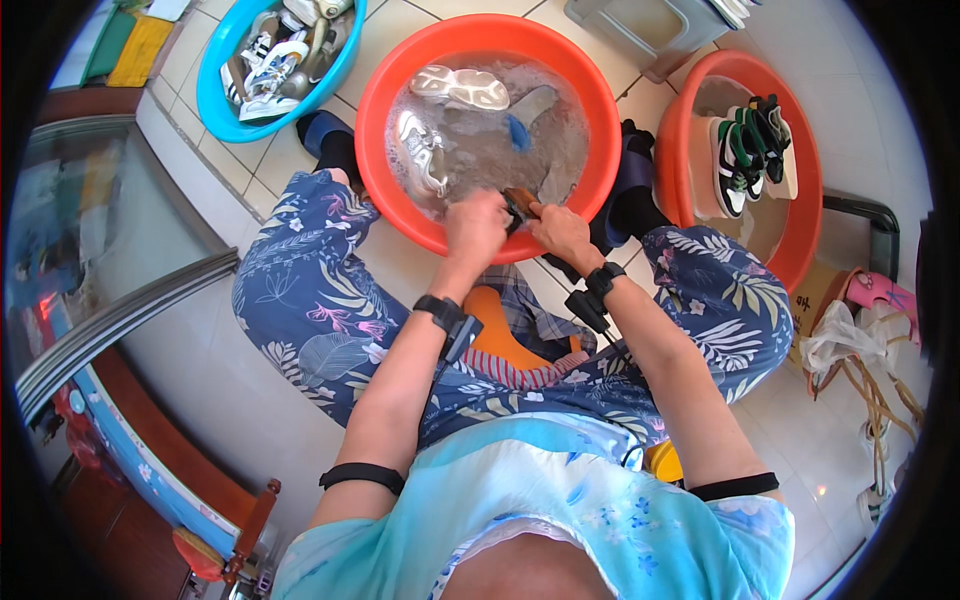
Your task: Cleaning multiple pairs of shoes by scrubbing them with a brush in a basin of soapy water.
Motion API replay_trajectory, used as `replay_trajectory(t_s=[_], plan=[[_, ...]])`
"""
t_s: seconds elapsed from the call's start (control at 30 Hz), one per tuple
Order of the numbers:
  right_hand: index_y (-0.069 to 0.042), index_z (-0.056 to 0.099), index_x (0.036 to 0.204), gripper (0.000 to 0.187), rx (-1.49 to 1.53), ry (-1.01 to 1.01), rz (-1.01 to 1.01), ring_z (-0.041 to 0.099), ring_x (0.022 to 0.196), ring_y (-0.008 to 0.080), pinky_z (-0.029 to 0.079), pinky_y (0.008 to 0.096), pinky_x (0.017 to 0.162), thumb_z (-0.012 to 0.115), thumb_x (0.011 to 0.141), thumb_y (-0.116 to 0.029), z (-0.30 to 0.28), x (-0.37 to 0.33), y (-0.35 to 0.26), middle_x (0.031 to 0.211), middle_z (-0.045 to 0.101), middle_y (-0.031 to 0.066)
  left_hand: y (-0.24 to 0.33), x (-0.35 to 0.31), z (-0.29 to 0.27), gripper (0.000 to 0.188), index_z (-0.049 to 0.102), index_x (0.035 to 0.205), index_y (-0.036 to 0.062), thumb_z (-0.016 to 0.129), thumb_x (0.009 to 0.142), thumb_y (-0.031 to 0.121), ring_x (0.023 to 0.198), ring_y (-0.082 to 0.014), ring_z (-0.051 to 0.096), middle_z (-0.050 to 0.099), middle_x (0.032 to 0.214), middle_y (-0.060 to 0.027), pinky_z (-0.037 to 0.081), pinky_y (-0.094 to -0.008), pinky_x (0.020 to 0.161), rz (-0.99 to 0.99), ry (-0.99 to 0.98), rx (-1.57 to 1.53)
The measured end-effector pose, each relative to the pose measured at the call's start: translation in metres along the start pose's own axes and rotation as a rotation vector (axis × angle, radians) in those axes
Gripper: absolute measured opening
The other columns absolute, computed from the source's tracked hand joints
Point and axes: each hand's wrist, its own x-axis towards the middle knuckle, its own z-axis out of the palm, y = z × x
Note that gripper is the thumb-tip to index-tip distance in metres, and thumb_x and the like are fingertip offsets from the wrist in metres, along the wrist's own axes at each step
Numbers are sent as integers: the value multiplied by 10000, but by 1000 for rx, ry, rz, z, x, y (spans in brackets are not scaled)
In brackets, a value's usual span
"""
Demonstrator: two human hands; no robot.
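Both hands work at the near rim of a red basin (372, 150) holding murky, sudsy water. My right hand (562, 236) is closed on a small brown piece with dark parts (522, 200); whether it is a shoe or a brush does not show. Beside it, my left hand (475, 225) is curled close to the dark part, its fingers smeared by motion. In the water lie a white shoe (460, 87) showing its sole, a white-and-grey shoe (422, 152) at the left, and a grey shoe with a blue patch (535, 105), partly under water.
A blue basin (207, 85) full of shoes stands at the far left. To the right, another red basin (675, 165) has green, black and white sneakers (738, 155) propped above water. A grey plastic bin (650, 35) is at the back. Glass-fronted furniture (110, 220) borders the left.
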Motion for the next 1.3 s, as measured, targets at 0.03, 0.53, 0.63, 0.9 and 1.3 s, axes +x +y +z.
replay_trajectory(t_s=[0.03, 0.53, 0.63, 0.9, 1.3], plan=[[-58, 619, 1026, 302, 8, -12, 4, 608, 986, 356, 470, 445, 852, 504, 805, -228, 0, -4, -2, 1002, 651, 199, -14, 8, -2, 269, 640, 953, 70, 699, 698, 135, 855, -348, 597, 619, 876, -140, 487, -418, 740, 15, 174, 16], [-73, 600, 1116, 367, 87, 41, 65, 606, 977, 377, 476, 455, 851, 498, 828, -278, 20, 48, 11, 1016, 645, 214, -127, 10, 37, 370, 617, 960, -20, 785, 669, 133, 791, -198, 566, 611, 828, -111, 470, -305, 710, -503, -67, -131], [-79, 602, 1146, 392, 201, 20, 28, 596, 1002, 371, 469, 449, 858, 519, 830, -296, 12, 30, -9, 1030, 643, 209, -123, 17, 39, 278, 596, 884, -13, 762, 691, 99, 791, -185, 567, 616, 849, -105, 474, -307, 704, -695, -130, -325], [-137, 543, 1247, 437, 78, -57, -56, 612, 981, 346, 479, 437, 841, 539, 841, -298, 6, 3, -29, 996, 656, 192, -145, 16, 56, 491, 611, 956, -19, 848, 551, 126, 830, -334, 628, 646, 871, -177, 506, -372, 753, -591, -202, -203], [-122, 558, 1166, 369, -33, 139, 23, 629, 874, 374, 492, 480, 743, 537, 839, -293, 5, 34, 6, 913, 657, 200, -97, 9, 39, 580, 600, 975, -61, 840, 501, 172, 821, -285, 664, 667, 872, -212, 512, -341, 754, -384, -303, -121]])
